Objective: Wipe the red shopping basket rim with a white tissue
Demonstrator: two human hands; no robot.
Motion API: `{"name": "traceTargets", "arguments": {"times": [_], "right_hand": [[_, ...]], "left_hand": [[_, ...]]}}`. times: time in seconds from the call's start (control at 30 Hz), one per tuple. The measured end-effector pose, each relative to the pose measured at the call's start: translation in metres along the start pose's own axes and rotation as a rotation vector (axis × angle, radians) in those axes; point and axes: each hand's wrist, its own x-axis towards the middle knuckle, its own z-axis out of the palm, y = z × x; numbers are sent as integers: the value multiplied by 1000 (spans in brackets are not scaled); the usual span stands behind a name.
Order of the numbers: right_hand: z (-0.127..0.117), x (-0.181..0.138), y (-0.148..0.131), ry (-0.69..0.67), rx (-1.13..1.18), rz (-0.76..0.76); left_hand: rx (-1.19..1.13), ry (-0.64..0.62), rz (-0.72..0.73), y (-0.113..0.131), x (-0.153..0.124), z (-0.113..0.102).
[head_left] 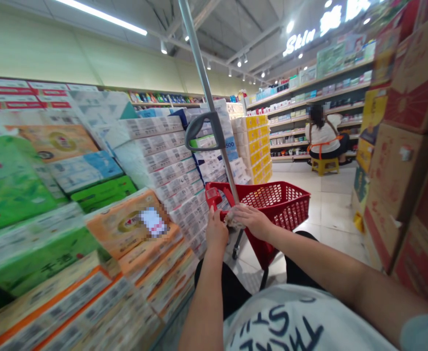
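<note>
A red plastic shopping basket cart [272, 195] with a perforated basket stands before my knees. Its metal pole [199, 58] rises at a slant and carries a grey loop handle [205, 131]. My left hand [217, 231] has its fingers closed on the red handle [214, 197] at the cart's near left end. Just to the right, my right hand [252, 219] presses a crumpled whitish cloth [234, 218] against the red plastic by the foot of the pole. The fingers of this hand lie over the cloth and partly hide it.
Tissue packs [126, 219] are stacked close on my left, with a pixelated bright rectangle [154, 223] on an orange one. Cardboard boxes [400, 180] rise on the right. Farther off, a person [323, 129] sits on a yellow stool [325, 165] facing stocked shelves [290, 117].
</note>
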Motion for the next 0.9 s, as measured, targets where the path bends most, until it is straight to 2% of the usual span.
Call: {"name": "traceTargets", "arguments": {"times": [0.23, 0.53, 0.7, 0.9], "right_hand": [[6, 4, -6, 99, 31, 28], [8, 3, -7, 84, 13, 8], [6, 7, -10, 100, 22, -24], [3, 11, -11, 118, 42, 38]], "left_hand": [[-4, -32, -17, 3, 1, -4], [7, -42, -34, 10, -2, -8], [19, -88, -60, 13, -2, -12], [44, -98, -60, 13, -2, -13]]}}
